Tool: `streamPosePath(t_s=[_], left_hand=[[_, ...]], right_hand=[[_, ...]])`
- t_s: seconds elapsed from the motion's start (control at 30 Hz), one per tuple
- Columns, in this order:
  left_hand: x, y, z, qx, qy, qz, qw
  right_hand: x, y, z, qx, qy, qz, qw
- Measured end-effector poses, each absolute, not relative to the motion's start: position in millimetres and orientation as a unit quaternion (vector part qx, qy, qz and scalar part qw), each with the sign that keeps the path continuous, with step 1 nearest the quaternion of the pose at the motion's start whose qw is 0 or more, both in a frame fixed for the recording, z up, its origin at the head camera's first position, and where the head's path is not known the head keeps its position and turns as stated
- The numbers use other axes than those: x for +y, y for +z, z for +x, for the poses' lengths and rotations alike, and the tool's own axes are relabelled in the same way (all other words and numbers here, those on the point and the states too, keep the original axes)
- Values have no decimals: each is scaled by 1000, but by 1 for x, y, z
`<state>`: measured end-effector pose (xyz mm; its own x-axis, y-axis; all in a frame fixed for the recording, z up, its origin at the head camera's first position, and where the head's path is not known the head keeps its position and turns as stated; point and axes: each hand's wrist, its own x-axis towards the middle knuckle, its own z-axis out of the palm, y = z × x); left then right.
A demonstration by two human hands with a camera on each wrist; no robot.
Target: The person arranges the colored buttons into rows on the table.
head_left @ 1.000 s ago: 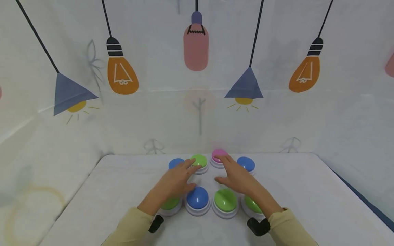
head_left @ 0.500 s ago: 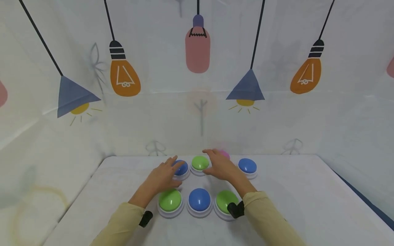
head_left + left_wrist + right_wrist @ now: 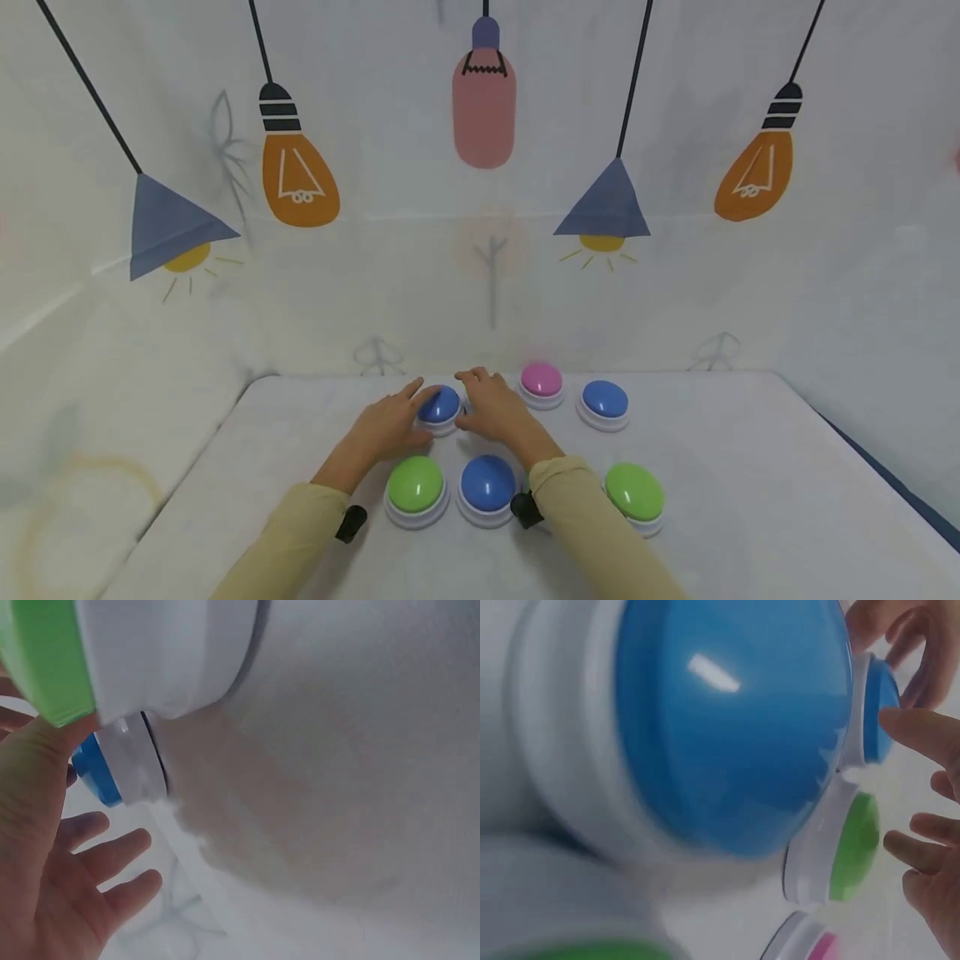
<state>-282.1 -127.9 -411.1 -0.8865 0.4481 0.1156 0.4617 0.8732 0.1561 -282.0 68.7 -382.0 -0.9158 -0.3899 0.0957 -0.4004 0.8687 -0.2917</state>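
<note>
Before you sits a blue button (image 3: 441, 405), a glossy dome on a round white base, at the left end of the far row on the worktop (image 3: 720, 475). Your left hand (image 3: 384, 429) is beside it, fingers loosely spread and gripping nothing; whether a fingertip touches the dome is hard to tell. Your right hand (image 3: 497, 410) hovers, fingers relaxed and likewise empty, by a green button (image 3: 855, 847), seen best from the right wrist. A pink button (image 3: 542, 381) stands further right. The worktop is white, and the pale wall (image 3: 405, 283) behind carries printed orange bulbs (image 3: 300, 182) and blue lampshades (image 3: 606, 200).
</note>
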Motion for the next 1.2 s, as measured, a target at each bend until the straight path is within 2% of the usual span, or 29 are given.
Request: streamPosePath(t_s=[0.37,0.83,1.07,1.2], left_hand=[[-124,-413,-289,-954,-126,-265,66],[-130,-419,-290,-950,-145,-268,75],[-135,-422,-287,-937,-152,-292,116],[-136,-425,-287,-936,-156,-290,123]], right_hand=[[52,-392,-299,-963,134,232,-19],[40,-403,-299,-964,103,243,-10],[40,-403,-296,-962,80,262,12],[41,-406,-295,-961,79,264,17]])
